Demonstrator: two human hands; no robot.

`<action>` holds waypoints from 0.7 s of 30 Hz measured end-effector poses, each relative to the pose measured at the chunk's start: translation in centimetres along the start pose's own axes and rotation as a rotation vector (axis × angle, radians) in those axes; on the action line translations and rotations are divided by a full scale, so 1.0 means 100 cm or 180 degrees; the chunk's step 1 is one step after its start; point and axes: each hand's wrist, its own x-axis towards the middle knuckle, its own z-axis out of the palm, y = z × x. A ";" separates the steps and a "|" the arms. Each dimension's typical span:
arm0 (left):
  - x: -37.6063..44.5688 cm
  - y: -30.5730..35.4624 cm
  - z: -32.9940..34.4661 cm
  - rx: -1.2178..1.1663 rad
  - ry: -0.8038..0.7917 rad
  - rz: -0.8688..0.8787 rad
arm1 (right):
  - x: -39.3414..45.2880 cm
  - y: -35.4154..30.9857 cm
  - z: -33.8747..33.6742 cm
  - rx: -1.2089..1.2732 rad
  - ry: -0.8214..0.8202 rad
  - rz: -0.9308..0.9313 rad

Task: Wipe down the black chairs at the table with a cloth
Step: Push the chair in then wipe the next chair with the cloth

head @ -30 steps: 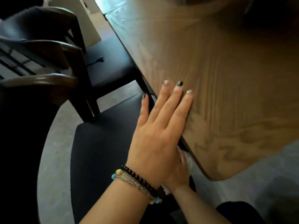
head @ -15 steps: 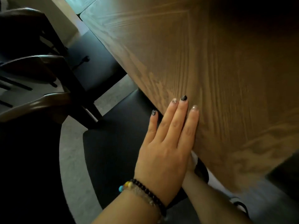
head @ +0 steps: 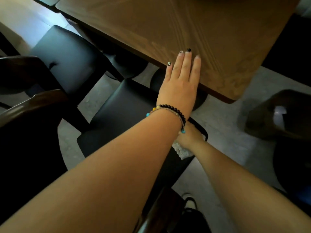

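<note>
Cloth point(head: 180, 149), seemingly white, crumpled under hand point(head: 190, 135)

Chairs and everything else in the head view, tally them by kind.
Black chair seats: 2, near and far
Wooden table: 1
Cloth: 1
Hands: 2, left and right
Total: 6

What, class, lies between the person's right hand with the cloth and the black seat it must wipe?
Nothing visible. The right hand is already down at the near black chair seat with the white cloth under it. The left hand rests flat on the wooden table edge; its wrist crosses above and hides most of the right hand.
</note>
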 end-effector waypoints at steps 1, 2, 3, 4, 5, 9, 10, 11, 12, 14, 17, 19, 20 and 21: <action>0.000 -0.001 0.002 0.0026 -0.0003 0.0007 | -0.006 0.003 0.001 0.0040 -0.0002 0.0038; -0.001 -0.003 0.003 0.0022 -0.0014 -0.0005 | -0.011 0.007 0.003 0.0045 0.0008 0.0034; 0.000 -0.004 0.004 0.0022 -0.0032 -0.0019 | -0.018 0.010 0.002 0.0067 -0.0001 0.0048; 0.001 -0.003 0.005 0.0047 -0.0027 -0.0036 | -0.022 0.013 0.001 0.0138 0.0071 0.0067; 0.002 -0.002 0.003 0.0031 -0.0050 -0.0069 | -0.026 0.016 -0.002 0.0253 0.0168 0.0084; 0.001 -0.002 -0.011 -0.0235 -0.0401 -0.0012 | -0.058 0.018 -0.011 0.0916 0.0611 0.0028; -0.002 -0.005 -0.014 -0.0425 -0.0464 0.0033 | -0.066 0.016 -0.017 0.1055 0.0702 0.0064; -0.008 -0.009 -0.017 -0.0602 -0.0509 0.0074 | -0.072 0.014 -0.021 0.1170 0.0774 0.0086; -0.017 -0.012 -0.019 -0.0810 -0.0499 0.0099 | -0.077 0.013 -0.025 0.1271 0.0805 0.0092; -0.043 -0.016 -0.017 -0.1226 -0.0440 0.0054 | -0.085 0.012 -0.030 0.1448 0.0805 0.0099; -0.088 -0.030 -0.001 -0.1594 -0.0503 -0.0212 | -0.092 0.010 -0.024 0.1560 0.0887 0.0192; -0.112 -0.048 0.013 -0.1712 -0.0672 -0.0292 | -0.091 0.003 -0.015 0.1592 0.0898 0.0312; -0.121 -0.060 0.021 -0.1784 -0.0762 -0.0317 | -0.089 -0.002 -0.009 0.1603 0.0862 0.0375; -0.129 -0.074 0.028 -0.1868 -0.0849 -0.0348 | -0.086 -0.008 -0.003 0.1634 0.0825 0.0443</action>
